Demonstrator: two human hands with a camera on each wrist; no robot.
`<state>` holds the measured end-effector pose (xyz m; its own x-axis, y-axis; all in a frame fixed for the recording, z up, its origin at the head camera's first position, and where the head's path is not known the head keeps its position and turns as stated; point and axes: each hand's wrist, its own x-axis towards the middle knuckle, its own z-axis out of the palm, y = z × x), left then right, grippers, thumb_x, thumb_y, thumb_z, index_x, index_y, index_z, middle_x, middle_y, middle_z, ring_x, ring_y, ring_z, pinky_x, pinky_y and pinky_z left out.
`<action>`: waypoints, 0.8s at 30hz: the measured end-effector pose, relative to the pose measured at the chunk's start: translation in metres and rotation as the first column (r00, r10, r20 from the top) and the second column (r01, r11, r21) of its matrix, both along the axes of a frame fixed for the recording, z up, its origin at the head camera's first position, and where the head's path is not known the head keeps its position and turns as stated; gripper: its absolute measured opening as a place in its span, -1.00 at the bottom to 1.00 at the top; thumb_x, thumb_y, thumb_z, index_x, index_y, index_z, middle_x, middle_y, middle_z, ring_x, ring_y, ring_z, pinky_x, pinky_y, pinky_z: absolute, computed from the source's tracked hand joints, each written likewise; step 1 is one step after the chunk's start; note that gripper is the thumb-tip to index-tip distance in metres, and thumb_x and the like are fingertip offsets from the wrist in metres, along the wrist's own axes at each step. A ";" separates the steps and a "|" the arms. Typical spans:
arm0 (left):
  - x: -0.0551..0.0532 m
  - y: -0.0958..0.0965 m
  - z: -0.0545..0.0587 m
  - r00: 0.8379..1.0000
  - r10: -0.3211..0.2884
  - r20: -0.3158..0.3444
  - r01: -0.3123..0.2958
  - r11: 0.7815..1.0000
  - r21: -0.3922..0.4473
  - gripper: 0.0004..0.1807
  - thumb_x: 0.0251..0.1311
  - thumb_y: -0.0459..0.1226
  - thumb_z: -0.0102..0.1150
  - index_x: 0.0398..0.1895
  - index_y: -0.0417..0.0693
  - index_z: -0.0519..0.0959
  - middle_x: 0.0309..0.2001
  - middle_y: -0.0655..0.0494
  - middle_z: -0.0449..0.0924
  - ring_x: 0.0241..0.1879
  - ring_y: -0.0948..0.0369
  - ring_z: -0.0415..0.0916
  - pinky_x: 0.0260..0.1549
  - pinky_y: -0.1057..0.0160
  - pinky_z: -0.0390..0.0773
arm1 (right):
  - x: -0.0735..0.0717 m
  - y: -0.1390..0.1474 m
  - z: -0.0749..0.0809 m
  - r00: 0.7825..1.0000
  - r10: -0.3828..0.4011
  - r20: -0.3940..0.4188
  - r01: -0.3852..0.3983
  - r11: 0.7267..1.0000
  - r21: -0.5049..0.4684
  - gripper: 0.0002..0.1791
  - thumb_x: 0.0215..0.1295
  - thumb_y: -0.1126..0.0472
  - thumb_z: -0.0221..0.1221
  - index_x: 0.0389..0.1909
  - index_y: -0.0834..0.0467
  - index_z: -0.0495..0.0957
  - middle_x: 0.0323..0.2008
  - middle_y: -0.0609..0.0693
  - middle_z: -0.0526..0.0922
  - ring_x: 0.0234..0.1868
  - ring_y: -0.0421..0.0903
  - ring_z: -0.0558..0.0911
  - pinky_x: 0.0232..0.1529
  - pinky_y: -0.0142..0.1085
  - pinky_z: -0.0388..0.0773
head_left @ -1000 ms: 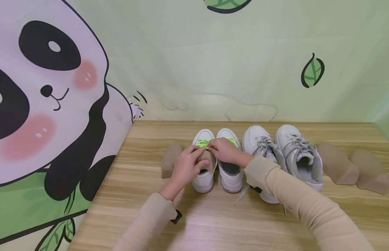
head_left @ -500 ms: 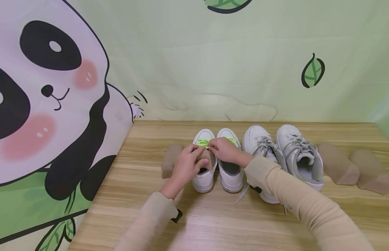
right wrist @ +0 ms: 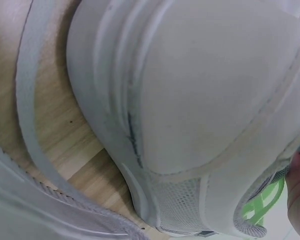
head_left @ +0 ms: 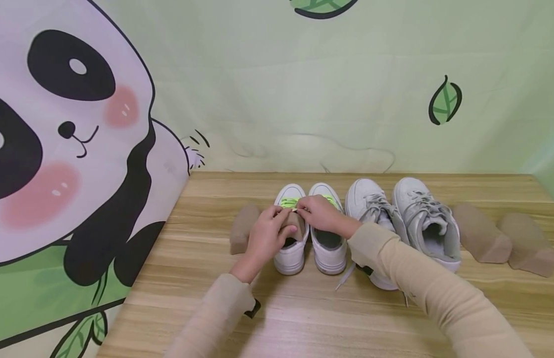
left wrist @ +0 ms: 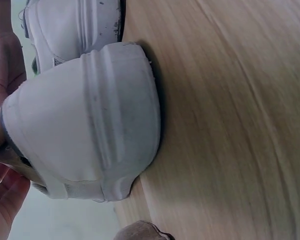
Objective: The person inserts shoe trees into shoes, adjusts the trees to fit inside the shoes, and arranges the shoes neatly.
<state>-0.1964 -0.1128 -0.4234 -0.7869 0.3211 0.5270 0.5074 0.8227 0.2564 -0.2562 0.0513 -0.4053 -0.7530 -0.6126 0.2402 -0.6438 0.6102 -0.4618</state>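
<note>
Both hands meet over the tongue of the leftmost white shoe, where bright green laces cross its front. Between thumb and fingers, my left hand pinches the lace from the left. My right hand reaches across the second white shoe and pinches the lace close to the left fingertips. A brown molded shoe insert sits in the leftmost shoe's opening, below the fingers. The left wrist view shows that shoe's heel up close. Green lace shows beside a finger in the right wrist view.
A larger pair of grey-white shoes stands to the right, partly behind the right sleeve, with a loose lace end on the wooden tabletop. Brown inserts lie at the left and far right. A panda-print cloth backs the table.
The left forearm has shifted very slightly to the right. Both hands stay at the same spot on the lace, and the shoes have not moved.
</note>
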 end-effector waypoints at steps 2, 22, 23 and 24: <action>-0.001 0.000 -0.002 1.000 0.004 -0.007 -0.004 1.000 -0.001 -0.56 -0.02 -0.10 0.19 -0.06 -0.10 0.53 -0.23 0.00 0.48 -0.20 0.10 0.45 -0.23 0.18 0.47 | 0.000 0.000 0.000 1.000 -0.003 0.000 0.003 1.000 -0.002 -0.86 0.15 0.32 0.04 -0.52 0.22 0.52 -0.58 -0.02 0.54 -0.53 -0.17 0.45 -0.44 -0.35 0.39; -0.004 0.002 -0.007 0.997 0.035 -0.073 -0.037 0.999 -0.026 -0.61 -0.01 -0.13 0.17 -0.11 -0.12 0.51 -0.22 -0.04 0.46 -0.20 0.05 0.42 -0.26 0.16 0.49 | 0.001 -0.002 0.003 0.999 -0.010 0.033 0.010 1.000 0.000 -0.85 0.17 0.32 0.02 -0.54 0.22 0.51 -0.59 -0.03 0.50 -0.55 -0.19 0.41 -0.47 -0.38 0.35; -0.003 0.003 -0.007 0.997 0.037 -0.074 -0.040 0.999 -0.029 -0.61 -0.01 -0.13 0.17 -0.11 -0.11 0.50 -0.22 -0.04 0.46 -0.21 0.05 0.42 -0.27 0.17 0.49 | 0.001 -0.002 0.003 0.999 -0.011 0.033 0.011 1.000 0.002 -0.85 0.17 0.32 0.02 -0.54 0.21 0.51 -0.59 -0.03 0.50 -0.55 -0.19 0.41 -0.47 -0.38 0.35; -0.003 0.003 -0.007 0.996 0.040 -0.074 -0.042 0.999 -0.030 -0.62 -0.01 -0.14 0.17 -0.11 -0.11 0.50 -0.21 -0.03 0.46 -0.22 0.05 0.42 -0.27 0.17 0.49 | 0.001 -0.002 0.003 0.999 -0.012 0.035 0.012 1.000 0.004 -0.85 0.17 0.32 0.02 -0.54 0.21 0.51 -0.59 -0.03 0.50 -0.55 -0.18 0.41 -0.46 -0.38 0.36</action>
<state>-0.1996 -0.1101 -0.4305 -0.7594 0.3069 0.5737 0.4896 0.8503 0.1932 -0.2549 0.0496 -0.4020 -0.7680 -0.6046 0.2112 -0.6202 0.6197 -0.4811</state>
